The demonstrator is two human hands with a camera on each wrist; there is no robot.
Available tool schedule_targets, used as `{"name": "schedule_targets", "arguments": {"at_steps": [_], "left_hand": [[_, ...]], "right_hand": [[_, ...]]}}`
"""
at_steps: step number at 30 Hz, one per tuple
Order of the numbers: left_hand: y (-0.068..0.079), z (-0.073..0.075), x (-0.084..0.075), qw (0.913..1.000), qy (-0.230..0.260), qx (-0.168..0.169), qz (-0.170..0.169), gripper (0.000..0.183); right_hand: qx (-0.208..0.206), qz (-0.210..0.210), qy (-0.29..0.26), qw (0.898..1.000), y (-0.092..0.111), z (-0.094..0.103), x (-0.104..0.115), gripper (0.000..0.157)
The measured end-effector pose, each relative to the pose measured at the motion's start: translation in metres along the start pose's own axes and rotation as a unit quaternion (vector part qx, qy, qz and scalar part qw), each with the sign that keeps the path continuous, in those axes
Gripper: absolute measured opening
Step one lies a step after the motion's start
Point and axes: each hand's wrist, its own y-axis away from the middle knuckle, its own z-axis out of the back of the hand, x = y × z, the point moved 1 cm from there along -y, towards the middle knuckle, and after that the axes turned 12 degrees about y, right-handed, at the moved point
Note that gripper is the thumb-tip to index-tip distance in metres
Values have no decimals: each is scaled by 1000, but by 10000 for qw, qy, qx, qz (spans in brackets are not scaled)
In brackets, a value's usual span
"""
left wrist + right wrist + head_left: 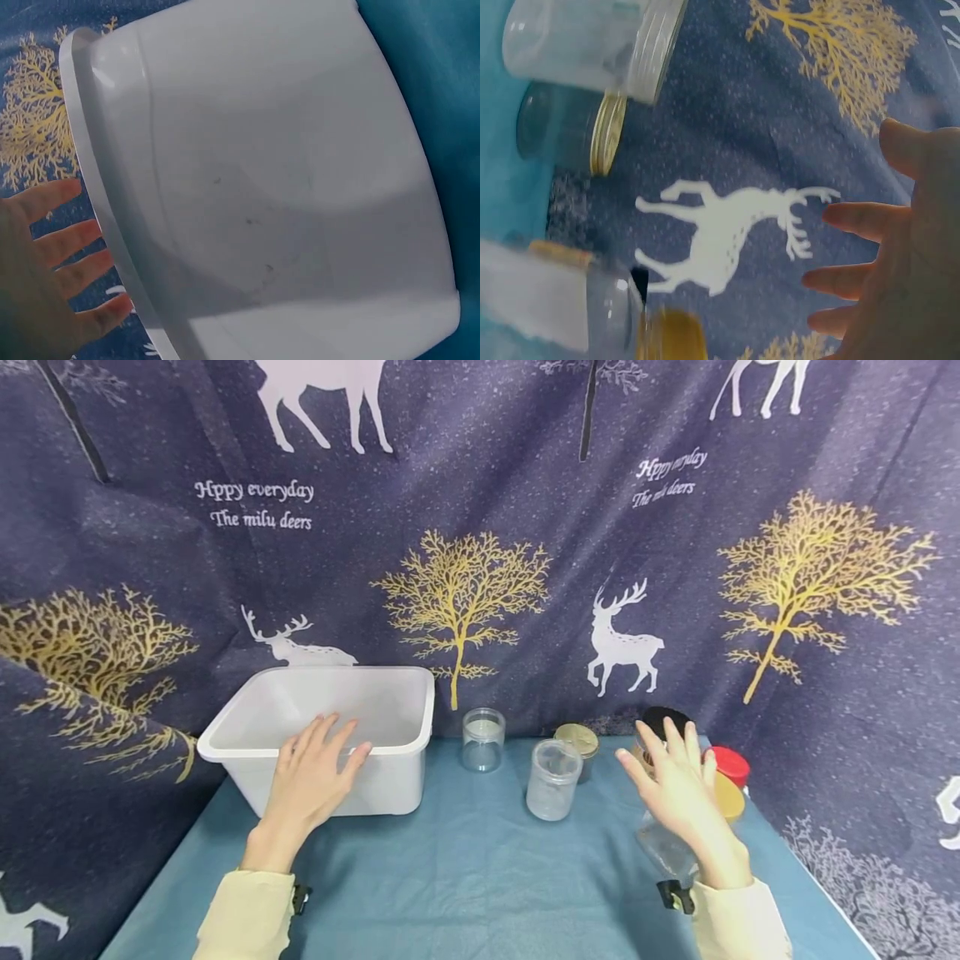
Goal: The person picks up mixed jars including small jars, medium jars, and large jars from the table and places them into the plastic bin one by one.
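Nothing in your grasp, fingers spread.
Your left hand [311,772], fingers splayed wide, is near the white bin [386,787]; your right hand [678,789], likewise splayed, is near the yellow-lidded jar [731,800], well right of the bin. Only your left wrist view shows dark specks [250,221] on the bin's wall; only your head view shows its inside.

A cloth-screened tabletop setup, room type unclear: deer-and-tree-printed backdrop [510,485] behind and beside a blue-covered table [480,885].
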Motion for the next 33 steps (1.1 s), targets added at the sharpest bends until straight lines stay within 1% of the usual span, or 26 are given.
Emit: {"name": "schedule_targets", "arguments": {"at_steps": [4,7,14,21,24,28,30,33], "left_hand": [[3,5,5,9999,34,-134,35,59],[3,9,8,9998,9,-181,12,58],[0,14,12,9993,-141,-258,-208,53],[2,20,19,9983,-319,-374,-321,46],[1,22,23,9980,-325,-392,-377,44],[0,23,26,9975,-324,-427,-456,39],[-1,23,28,9973,-334,-434,-494,37],[-1,23,29,9969,-359,-444,-535,36]], "right_hand": [[-197,-43,-145,9997,8,5,-15,64],[-294,-176,-155,9993,14,8,-29,63],[-119,-635,-313,9974,30,7,-63,66],[-78,-934,-503,9943,41,3,-88,67],[-165,-935,-532,9941,44,-1,-98,69],[-197,-917,-761,9927,49,-9,-111,70],[-141,-949,-936,9910,52,-13,-117,71],[-122,-878,-1332,9871,56,-20,-124,72]]}}
